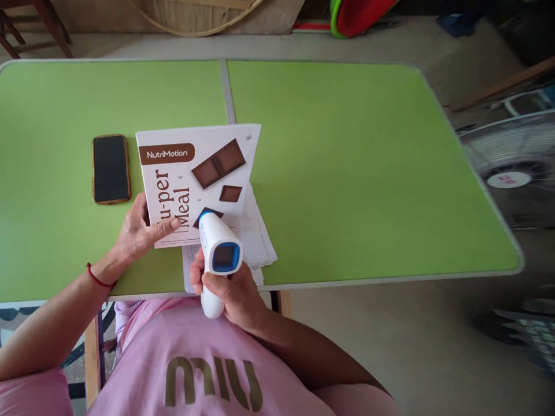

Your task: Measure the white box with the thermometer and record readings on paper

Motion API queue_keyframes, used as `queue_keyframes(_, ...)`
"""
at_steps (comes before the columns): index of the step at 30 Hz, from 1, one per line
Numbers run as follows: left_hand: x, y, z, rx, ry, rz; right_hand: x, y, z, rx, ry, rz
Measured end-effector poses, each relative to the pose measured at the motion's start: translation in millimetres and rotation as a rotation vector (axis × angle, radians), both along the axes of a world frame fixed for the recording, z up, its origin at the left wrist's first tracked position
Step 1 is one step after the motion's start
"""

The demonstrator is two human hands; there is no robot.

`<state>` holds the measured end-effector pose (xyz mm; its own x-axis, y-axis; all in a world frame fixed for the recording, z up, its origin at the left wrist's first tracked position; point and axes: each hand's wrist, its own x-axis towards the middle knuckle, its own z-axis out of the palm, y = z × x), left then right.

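Observation:
My left hand (137,232) grips the lower left edge of a white box (169,190) printed with brown lettering and chocolate pieces, thumb across its front. The box is held upright above the green table (355,173). In my right hand (232,292) is a white infrared thermometer (217,248) with a blue-rimmed screen; my fingers wrap round its handle. Its front end points at the lower part of the box, and I cannot tell whether the two touch. Sheets of paper (258,234) lie on the table behind and below the box, partly hidden by it.
A phone (110,169) in a brown case lies on the table left of the box. A metal seam (227,89) crosses the tabletop. Beyond the right edge stands a fan (509,173). Past the far edge are a wooden chair (47,23) and a red and green object (355,17).

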<state>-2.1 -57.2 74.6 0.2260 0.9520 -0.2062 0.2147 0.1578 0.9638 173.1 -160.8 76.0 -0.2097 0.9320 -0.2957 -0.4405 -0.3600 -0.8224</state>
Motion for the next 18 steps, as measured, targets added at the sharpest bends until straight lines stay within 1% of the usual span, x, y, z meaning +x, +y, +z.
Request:
queue_keyframes(2, -1.1, 0.6, 2.3, 0.006, 0.016, -0.024, -0.8, -0.9, -2.1, -0.002, 0.011, 0.001)
queue_keyframes(5, -4.2, 1.7, 4.9, 0.051, 0.113, -0.074, -2.1, -3.7, -5.4, -0.017, -0.002, -0.033)
queue_keyframes(8, -7.7, 3.1, 4.1, 0.085, 0.176, -0.085, -0.9, -6.2, -5.4, -0.036, -0.044, -0.044)
queue_keyframes(11, -8.8, 3.6, 2.0, 0.047, 0.105, -0.062, 6.2, -6.7, -1.0, -0.025, -0.123, -0.071)
queue_keyframes(14, -6.3, 2.9, 2.8, 0.018, 0.011, -0.049, 20.0, -5.8, 2.9, 0.053, -0.22, -0.164)
queue_keyframes(16, -4.1, 2.8, 4.2, 0.054, -0.054, -0.051, 30.4, -5.5, 2.4, 0.103, -0.262, -0.221)
queue_keyframes(18, -2.7, 3.8, 4.8, 0.12, -0.107, -0.051, 39.4, -5.8, -0.7, 0.121, -0.282, -0.244)
